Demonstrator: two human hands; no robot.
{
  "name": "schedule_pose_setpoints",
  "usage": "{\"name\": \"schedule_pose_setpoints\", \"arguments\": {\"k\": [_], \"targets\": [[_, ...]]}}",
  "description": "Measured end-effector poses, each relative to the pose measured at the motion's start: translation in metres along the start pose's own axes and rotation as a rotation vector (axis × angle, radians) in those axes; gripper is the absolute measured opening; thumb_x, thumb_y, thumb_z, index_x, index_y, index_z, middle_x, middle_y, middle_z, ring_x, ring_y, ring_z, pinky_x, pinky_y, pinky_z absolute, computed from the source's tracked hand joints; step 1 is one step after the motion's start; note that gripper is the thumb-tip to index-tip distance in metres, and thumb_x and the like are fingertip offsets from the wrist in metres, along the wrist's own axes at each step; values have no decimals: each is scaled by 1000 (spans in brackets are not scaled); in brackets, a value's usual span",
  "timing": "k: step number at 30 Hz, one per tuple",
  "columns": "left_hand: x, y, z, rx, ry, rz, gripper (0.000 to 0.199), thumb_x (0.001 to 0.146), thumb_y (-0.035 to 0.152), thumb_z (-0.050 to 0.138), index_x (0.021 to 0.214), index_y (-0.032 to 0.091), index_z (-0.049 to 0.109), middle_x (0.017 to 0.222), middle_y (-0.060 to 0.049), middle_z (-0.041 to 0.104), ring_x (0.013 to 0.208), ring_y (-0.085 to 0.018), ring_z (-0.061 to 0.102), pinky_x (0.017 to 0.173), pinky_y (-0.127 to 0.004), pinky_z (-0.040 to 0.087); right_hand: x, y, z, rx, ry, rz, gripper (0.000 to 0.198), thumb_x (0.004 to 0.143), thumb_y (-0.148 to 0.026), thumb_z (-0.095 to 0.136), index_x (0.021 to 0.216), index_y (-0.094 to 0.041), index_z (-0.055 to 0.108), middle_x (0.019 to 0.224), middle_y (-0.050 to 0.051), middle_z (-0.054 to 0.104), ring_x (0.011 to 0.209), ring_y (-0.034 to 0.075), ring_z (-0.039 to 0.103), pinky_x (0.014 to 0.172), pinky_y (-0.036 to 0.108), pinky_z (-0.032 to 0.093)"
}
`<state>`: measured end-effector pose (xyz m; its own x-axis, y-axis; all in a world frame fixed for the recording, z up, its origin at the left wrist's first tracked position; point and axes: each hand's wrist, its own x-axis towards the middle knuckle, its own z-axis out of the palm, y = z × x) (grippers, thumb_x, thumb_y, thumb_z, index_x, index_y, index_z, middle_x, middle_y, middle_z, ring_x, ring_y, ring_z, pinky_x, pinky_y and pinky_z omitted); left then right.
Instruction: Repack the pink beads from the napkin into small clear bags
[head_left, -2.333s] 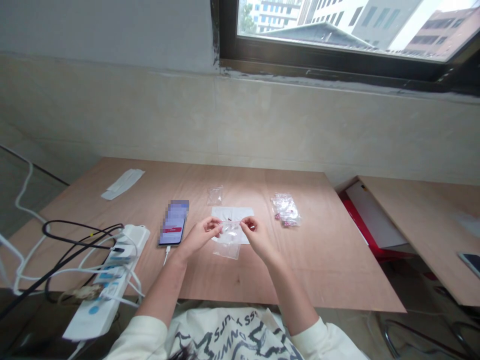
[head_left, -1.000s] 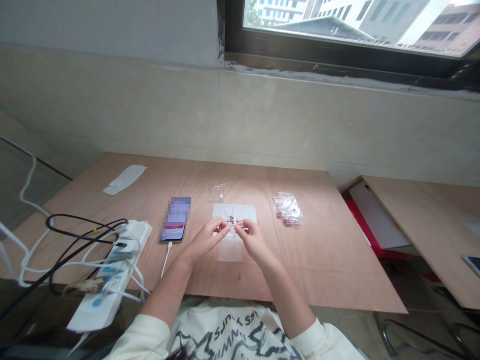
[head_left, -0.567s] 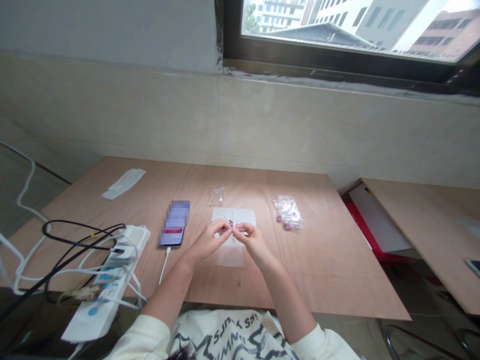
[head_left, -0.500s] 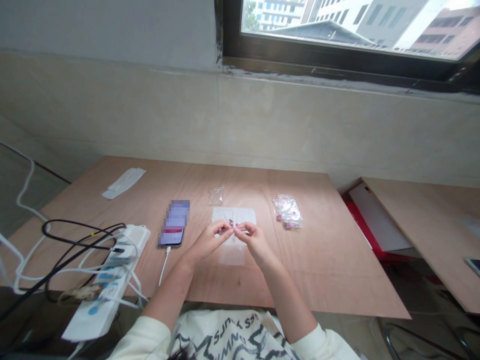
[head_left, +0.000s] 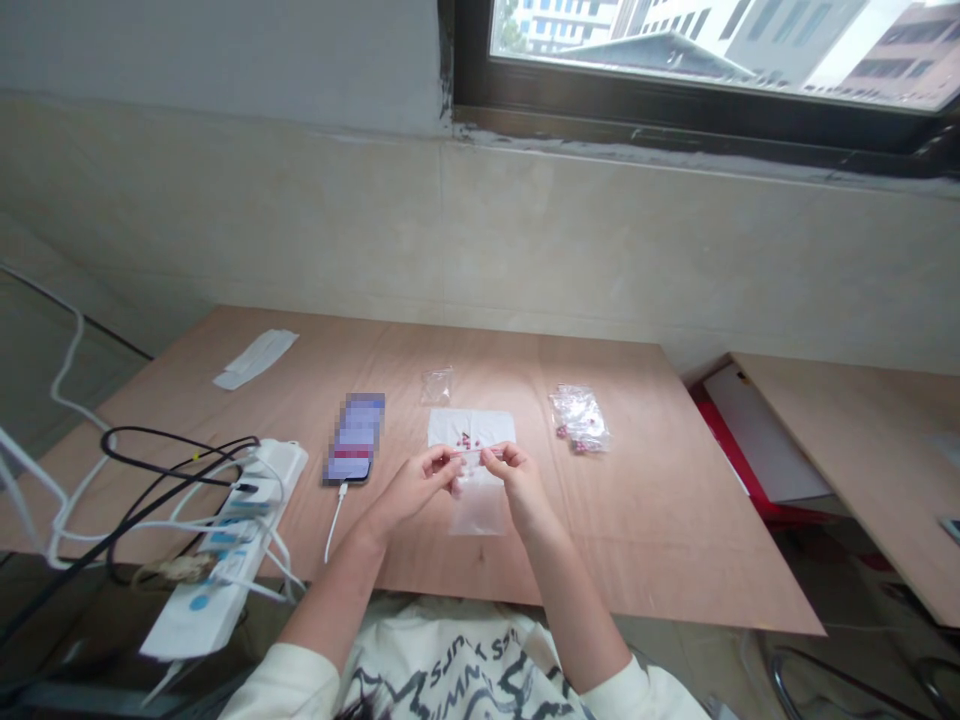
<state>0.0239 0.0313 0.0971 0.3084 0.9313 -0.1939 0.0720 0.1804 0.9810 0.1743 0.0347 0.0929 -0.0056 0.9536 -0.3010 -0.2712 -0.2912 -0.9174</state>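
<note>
At the centre of the frame, a clear plastic bag [head_left: 478,512] hangs between the person's two hands, its lower end reaching toward the near edge of the wooden surface [head_left: 652,540]. The left hand [head_left: 415,484] pinches the upper edge between thumb and fingertips; the right hand [head_left: 522,482] grips the same edge from the other side, so a short, pinkish strip is stretched level between them. Just above that strip, small red pieces [head_left: 466,441] show against a white sheet [head_left: 442,424]; I cannot tell whether they are loose beads, nor exactly what they rest on.

The bag looks very light, thin and limp, likely slippery where it is smooth and prone to crease or fold over. The straight upper edge seems the stiffest part and so the best place to hold, with a fingertip pinch near each end; taken by its lower part, it would probably sag and let small contents shift.

A smaller clear packet [head_left: 436,386] lies just beyond the sheet, and a cluster of glossy packets [head_left: 581,418] with red bits sits right of centre. A smartphone [head_left: 354,440] lies left of centre, a charging cable [head_left: 333,522] at its lower end.
</note>
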Motion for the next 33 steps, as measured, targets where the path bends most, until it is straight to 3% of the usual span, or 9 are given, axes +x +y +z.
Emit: {"name": "schedule_pose_setpoints", "arguments": {"k": [4,9,13,17,24,29,33], "targets": [[4,3,-4,-24,9,12,27,73,40,52,80,13,54,66,0,55,59,-13,58,60,-30,51,4,-4,-5,-123,-40,-44,19,60,-35,63,61,-16,59,61,0,58,61,13,51,64,27,36],[12,0,-8,130,76,70,24,74,38,52,76,14,56,67,0,56,63,-14,59,63,-29,51,11,-10,-6,-394,-57,-168,19,63,-30,62,78,-19,63,81,4,64,73,17,54,67,29,38],[12,6,-8,259,58,127,20,77,34,48,77,15,57,73,-1,58,65,-13,59,62,-25,49,14,-15,-3,-614,-131,-343,7,66,-24,60,68,-19,62,76,4,64,81,19,53,76,32,36],[9,15,-5,332,19,147,19,79,30,44,77,15,56,72,-1,56,66,-12,56,60,-22,46,14,-16,0,-664,-118,-407,5,66,-19,58,62,-18,58,71,3,61,77,18,51,74,32,36],[9,17,-3,416,-47,175,20,79,27,42,70,15,55,67,0,52,64,-11,51,57,-21,40,9,-11,2,-602,-93,-371,5,65,-21,59,61,-18,57,69,2,60,75,17,51,72,31,36],[6,11,-8,352,17,194,21,79,30,44,70,15,54,68,0,51,64,-11,50,58,-22,40,10,-12,-7,-315,-111,-68,18,59,-32,65,63,-17,57,68,1,59,66,14,52,65,28,37],[1,12,-11,244,-33,140,21,78,33,45,71,14,52,66,1,49,63,-11,50,60,-23,41,9,-15,-13,-173,-110,3,18,56,-31,67,59,-17,56,64,-1,56,62,11,50,63,25,36]]}}
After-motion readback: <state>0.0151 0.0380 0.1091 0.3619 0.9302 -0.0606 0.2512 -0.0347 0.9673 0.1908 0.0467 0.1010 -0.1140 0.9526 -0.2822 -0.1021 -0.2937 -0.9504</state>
